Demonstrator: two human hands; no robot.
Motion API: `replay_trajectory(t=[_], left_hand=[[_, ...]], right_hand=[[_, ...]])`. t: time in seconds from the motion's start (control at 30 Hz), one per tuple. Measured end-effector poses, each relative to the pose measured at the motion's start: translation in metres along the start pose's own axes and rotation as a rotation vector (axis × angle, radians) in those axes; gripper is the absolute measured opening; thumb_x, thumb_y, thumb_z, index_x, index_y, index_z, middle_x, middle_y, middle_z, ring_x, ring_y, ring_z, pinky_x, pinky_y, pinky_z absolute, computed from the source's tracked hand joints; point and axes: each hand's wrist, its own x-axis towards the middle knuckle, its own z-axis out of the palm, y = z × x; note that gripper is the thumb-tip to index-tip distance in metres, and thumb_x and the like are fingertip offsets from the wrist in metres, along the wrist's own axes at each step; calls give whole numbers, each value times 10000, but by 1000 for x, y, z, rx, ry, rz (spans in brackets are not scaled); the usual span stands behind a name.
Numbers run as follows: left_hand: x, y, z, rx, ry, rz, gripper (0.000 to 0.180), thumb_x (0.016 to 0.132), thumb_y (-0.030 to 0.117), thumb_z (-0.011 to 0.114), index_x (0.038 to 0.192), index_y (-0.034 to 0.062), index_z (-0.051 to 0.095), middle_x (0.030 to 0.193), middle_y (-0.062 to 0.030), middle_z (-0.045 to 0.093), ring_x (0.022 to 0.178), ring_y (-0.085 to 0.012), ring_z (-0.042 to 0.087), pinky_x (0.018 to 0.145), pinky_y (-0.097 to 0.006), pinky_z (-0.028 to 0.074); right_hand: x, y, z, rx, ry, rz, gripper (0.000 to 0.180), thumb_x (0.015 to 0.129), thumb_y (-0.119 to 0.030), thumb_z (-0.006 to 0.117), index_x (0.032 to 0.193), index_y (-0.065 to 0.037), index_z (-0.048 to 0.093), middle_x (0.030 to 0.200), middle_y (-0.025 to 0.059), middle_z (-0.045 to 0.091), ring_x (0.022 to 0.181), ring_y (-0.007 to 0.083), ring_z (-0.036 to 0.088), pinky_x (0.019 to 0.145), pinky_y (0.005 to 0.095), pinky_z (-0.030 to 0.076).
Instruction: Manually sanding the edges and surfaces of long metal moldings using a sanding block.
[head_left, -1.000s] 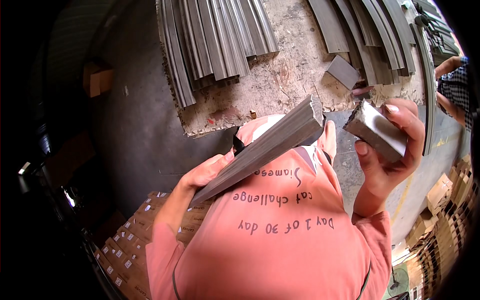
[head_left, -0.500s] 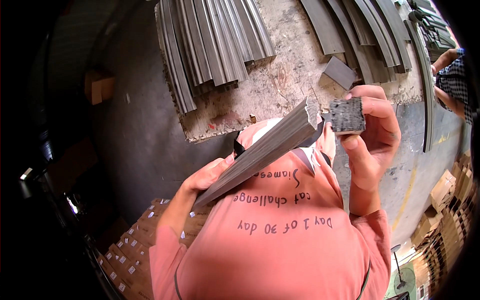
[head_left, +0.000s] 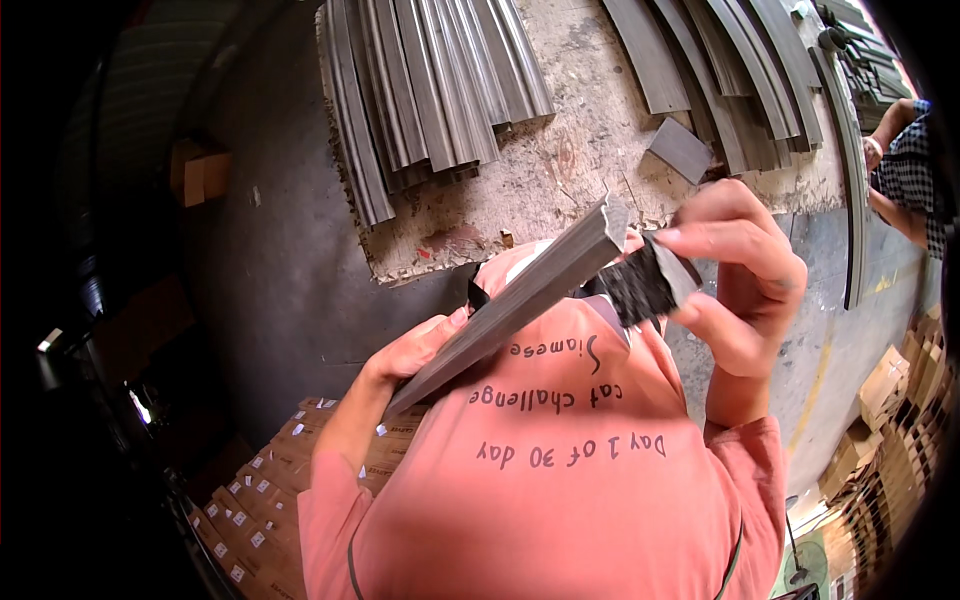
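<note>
My left hand (head_left: pixel 415 352) grips a long grey profiled strip (head_left: pixel 520 300) that slants up to the right, its cut end near my right hand. My right hand (head_left: pixel 740 290) pinches a short dark block (head_left: pixel 645 282) and holds it against the strip's upper end. Both are raised above my salmon-pink shirt (head_left: pixel 560 480), over the edge of a worn wooden board (head_left: pixel 590 150).
Fans of long grey strips (head_left: pixel 430 90) lie across the board, with more curved strips (head_left: pixel 740 70) at the right and a short offcut (head_left: pixel 680 148) between. Another person's checked sleeve (head_left: pixel 910 170) shows at far right. Cardboard boxes (head_left: pixel 260 480) are stacked below left and at lower right.
My right hand has moved left and brought the short block from apart up against the end of the long strip. My left hand has kept the strip nearly still.
</note>
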Motion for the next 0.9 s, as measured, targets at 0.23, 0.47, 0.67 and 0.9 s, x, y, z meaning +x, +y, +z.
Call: replay_trajectory(t=[0.23,0.47,0.67,0.9], left_hand=[[3,-1,3,-84,26,93,664,1045,546,286,1121,-3,651,903,59,594,823,-39,476,759,-216,435],[2,-8,-4,-30,-29,80,665,1044,547,285,1110,3,663,918,55,603,835,-33,478,762,-218,436],[1,-4,-1,-87,9,36,683,1043,553,283,1084,-9,670,912,41,614,837,-35,492,767,-220,446],[4,1,0,-52,-59,-12,581,1060,502,274,1017,30,612,885,42,548,811,-65,454,774,-224,420]], right_hand=[[1,8,10,94,208,46,353,728,-90,792,1048,25,701,944,109,642,843,161,583,645,267,401],[9,4,-3,89,-121,-160,427,663,-154,854,1017,28,699,878,126,648,735,177,611,620,269,464],[-7,3,7,267,276,130,361,793,-141,751,1077,52,640,964,95,621,825,115,547,674,230,399],[-3,4,6,185,217,110,317,784,-45,740,1073,47,650,988,85,629,838,104,575,648,211,419]])
